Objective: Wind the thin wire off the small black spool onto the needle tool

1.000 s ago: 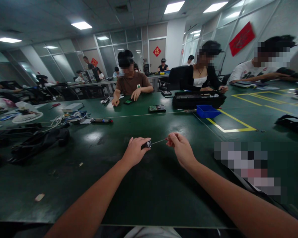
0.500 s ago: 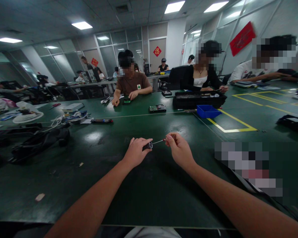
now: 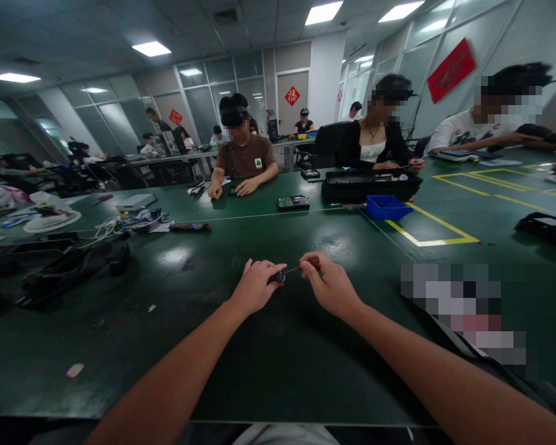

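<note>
Left hand (image 3: 254, 285) grips a short black cylinder (image 3: 277, 277); right of it, the right hand (image 3: 328, 279) grasps a brown-handled screwdriver (image 3: 314, 263) pointing at it. Nearer than the cylinder, glossy green tabletop (image 3: 278, 364) stretches to a straight edge (image 3: 352, 425).

A thin, straight metal shaft (image 3: 292, 270) is spanning the gap between the left fingers (image 3: 275, 267) and right fingers (image 3: 307, 272). Smooth dark-green worktop (image 3: 254, 377) is lying open nearer than both; beyond the right fingers, an angular blue plastic bin (image 3: 387, 209) and a long black tray (image 3: 347, 193) are standing in the way.
</note>
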### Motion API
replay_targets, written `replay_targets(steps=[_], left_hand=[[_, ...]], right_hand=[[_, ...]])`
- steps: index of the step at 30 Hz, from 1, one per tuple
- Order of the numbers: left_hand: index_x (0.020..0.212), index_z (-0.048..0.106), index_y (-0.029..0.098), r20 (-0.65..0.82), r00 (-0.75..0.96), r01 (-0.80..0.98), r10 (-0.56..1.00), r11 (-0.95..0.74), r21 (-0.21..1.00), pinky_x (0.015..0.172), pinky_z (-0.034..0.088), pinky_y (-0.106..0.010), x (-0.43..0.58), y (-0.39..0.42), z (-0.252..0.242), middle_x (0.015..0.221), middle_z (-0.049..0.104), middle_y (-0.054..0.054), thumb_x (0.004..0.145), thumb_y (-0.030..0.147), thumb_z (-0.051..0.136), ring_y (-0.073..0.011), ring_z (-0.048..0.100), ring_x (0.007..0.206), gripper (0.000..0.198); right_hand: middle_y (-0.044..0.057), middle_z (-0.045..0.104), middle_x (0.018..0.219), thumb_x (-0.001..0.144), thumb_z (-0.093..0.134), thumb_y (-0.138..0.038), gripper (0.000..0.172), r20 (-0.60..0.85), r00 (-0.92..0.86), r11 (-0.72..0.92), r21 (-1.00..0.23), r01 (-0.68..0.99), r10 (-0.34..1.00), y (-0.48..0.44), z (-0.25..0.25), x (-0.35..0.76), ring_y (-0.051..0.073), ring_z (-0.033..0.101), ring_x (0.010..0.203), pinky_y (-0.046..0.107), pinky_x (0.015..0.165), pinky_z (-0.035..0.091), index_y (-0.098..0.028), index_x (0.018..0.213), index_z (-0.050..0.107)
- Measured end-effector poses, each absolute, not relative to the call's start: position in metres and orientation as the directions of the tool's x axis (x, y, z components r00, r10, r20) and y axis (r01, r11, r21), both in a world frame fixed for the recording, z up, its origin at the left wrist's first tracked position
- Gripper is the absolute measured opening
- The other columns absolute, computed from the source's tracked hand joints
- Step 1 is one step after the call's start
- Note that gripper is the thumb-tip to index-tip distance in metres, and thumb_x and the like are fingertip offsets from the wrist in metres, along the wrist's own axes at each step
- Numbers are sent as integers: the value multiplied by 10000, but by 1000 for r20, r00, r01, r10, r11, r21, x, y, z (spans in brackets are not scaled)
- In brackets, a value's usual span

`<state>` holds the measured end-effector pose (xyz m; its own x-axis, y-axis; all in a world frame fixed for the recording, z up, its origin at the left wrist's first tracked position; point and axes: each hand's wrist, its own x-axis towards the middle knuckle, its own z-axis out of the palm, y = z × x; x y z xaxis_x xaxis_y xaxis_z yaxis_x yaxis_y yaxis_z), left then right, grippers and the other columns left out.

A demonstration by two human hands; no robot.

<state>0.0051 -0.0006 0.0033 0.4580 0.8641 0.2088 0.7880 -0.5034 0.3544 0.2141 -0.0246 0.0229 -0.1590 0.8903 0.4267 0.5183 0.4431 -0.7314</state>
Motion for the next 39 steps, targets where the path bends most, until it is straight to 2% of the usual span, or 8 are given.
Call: replay_targets(steps=[6, 14, 26, 30, 33, 39], left_hand=[[1352, 561, 298, 193, 445, 800, 874, -485, 352, 1121, 224, -572, 5, 1, 4, 1192, 645, -67, 916, 279, 586, -258, 549, 1156, 437], [1351, 558, 301, 196, 434, 796, 880, -476, 375, 1099, 275, -542, 4, 1, 5, 1210, 638, -63, 919, 278, 582, -260, 547, 1167, 433], [1340, 571, 300, 209, 446, 793, 870, -493, 360, 1115, 240, -561, 3, 2, 1, 1185, 643, -53, 908, 264, 607, -252, 548, 1148, 435], [1331, 580, 292, 213, 427, 796, 879, -477, 372, 1088, 295, -535, 2, 3, 3, 1178, 648, -57, 906, 263, 606, -257, 556, 1141, 427], [1305, 599, 271, 242, 396, 784, 886, -463, 413, 1046, 360, -489, 2, 3, 5, 1177, 653, -62, 889, 255, 630, -260, 566, 1127, 418], [1166, 627, 210, 347, 234, 686, 908, -407, 603, 969, 453, -375, 3, 4, 8, 1162, 649, -68, 854, 218, 664, -231, 599, 1083, 314]], right_hand=[[27, 668, 769, 966, 440, -362, 183, 459, -132, 445, -687, 575, 879, -23, 20, 214, 207, 649, 721, 333, 689, 460, -234, 959, 569], [24, 663, 771, 974, 441, -387, 201, 470, -81, 433, -715, 549, 879, -24, 22, 216, 206, 638, 709, 332, 669, 451, -241, 967, 578], [18, 651, 749, 967, 446, -354, 176, 427, -132, 424, -719, 551, 895, -24, 23, 214, 197, 637, 700, 318, 652, 441, -228, 958, 568], [37, 661, 782, 966, 448, -347, 180, 441, -112, 419, -700, 578, 891, -23, 22, 215, 199, 635, 706, 319, 655, 450, -215, 956, 570], [38, 662, 786, 967, 447, -350, 192, 442, -88, 406, -705, 581, 893, -22, 21, 216, 195, 632, 699, 314, 642, 455, -208, 965, 577], [30, 652, 769, 975, 442, -366, 210, 439, -59, 391, -722, 571, 896, -23, 22, 216, 196, 636, 701, 314, 637, 462, -211, 973, 583]])
